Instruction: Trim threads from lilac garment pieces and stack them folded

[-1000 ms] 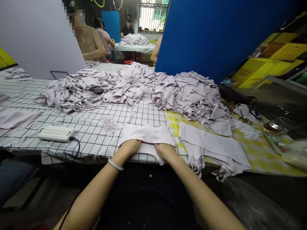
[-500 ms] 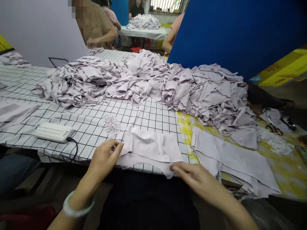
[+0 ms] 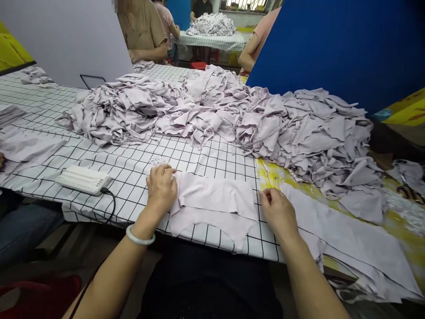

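Pale cloth (image 3: 212, 195) apparently being flattened on the checked tablecloth (image 3: 212, 156).
The left hand (image 3: 161, 188) is curled at its left edge, the right hand (image 3: 279, 213) narrowed near its right; whether either grips cannot be told. Light, even handling seems called for.

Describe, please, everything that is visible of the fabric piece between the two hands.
The fabric piece is pale lilac, thin and soft-looking. It lies mostly flat, lightly creased, on the checked tablecloth. Its upper layer ends in a fairly straight edge; the layer below has a curved near edge. The left hand is at its left side, the right hand near its right; contact is unclear.
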